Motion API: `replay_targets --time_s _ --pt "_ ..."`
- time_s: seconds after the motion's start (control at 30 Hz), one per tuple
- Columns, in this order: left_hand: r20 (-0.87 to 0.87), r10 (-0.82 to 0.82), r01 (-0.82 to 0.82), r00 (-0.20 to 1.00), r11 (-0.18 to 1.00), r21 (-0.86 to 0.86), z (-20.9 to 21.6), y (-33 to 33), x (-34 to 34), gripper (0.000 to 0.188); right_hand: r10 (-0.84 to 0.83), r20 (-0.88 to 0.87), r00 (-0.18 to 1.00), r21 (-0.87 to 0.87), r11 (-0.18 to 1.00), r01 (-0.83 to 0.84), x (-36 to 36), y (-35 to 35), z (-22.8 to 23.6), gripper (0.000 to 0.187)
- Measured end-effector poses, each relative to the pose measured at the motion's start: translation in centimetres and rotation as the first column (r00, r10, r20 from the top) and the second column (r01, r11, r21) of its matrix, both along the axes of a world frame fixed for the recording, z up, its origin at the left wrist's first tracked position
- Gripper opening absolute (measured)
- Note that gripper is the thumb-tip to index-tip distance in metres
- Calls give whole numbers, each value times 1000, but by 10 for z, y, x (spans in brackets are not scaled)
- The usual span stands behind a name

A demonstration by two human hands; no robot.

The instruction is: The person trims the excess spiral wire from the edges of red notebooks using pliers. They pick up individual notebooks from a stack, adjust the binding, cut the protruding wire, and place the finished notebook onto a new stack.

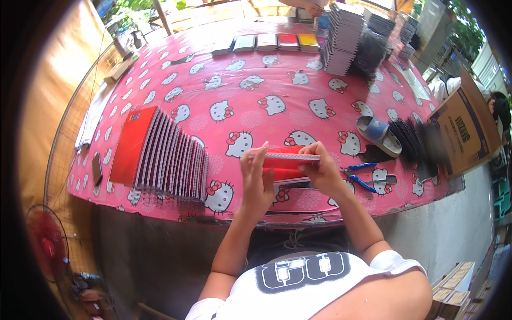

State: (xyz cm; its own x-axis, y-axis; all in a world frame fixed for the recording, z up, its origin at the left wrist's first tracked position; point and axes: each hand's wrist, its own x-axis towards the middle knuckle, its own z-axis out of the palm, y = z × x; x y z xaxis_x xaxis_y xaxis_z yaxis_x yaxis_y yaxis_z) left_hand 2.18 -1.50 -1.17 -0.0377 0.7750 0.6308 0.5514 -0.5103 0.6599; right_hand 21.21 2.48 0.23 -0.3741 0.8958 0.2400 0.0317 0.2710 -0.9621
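Note:
Between my two hands is a red notebook (290,157), its edge turned up and showing a row of small punched holes. My left hand (257,178) grips its left end, and my right hand (321,169) pinches the right end. Under it, more red cover (285,174) and a pale edge show close to the table; I cannot tell if these belong to a second notebook. Blue-handled pliers (362,181) lie open to the right of my right hand. A tall row of red-covered notebooks (127,146) fans out on my left.
A blue slipper (377,133), black binding coils (408,140) and a cardboard box (464,130) sit at the right. Notebook stacks (341,40) stand at the far right, beside a line of coloured notebooks (266,42). A person's hands (306,5) show beyond the pink table (208,122).

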Motion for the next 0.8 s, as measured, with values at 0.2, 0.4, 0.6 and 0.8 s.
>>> replay_targets --time_s 0.2,0.4,0.6,0.8 --pt "-323 297 -294 898 954 61 31 -11 15 48 -57 92 994 36 998 53 -8 1 -20 28" --pt "-163 100 -100 982 995 10 43 5 31 12 -303 363 881 561 826 53 63 27 14 22" --pt "-196 64 -62 979 998 18 47 9 36 15 -667 734 129 413 589 695 275 123 13 18" --pt "-157 81 -82 984 997 -5 42 9 35 16 -480 868 -128 471 714 518 255 136 -6 32"
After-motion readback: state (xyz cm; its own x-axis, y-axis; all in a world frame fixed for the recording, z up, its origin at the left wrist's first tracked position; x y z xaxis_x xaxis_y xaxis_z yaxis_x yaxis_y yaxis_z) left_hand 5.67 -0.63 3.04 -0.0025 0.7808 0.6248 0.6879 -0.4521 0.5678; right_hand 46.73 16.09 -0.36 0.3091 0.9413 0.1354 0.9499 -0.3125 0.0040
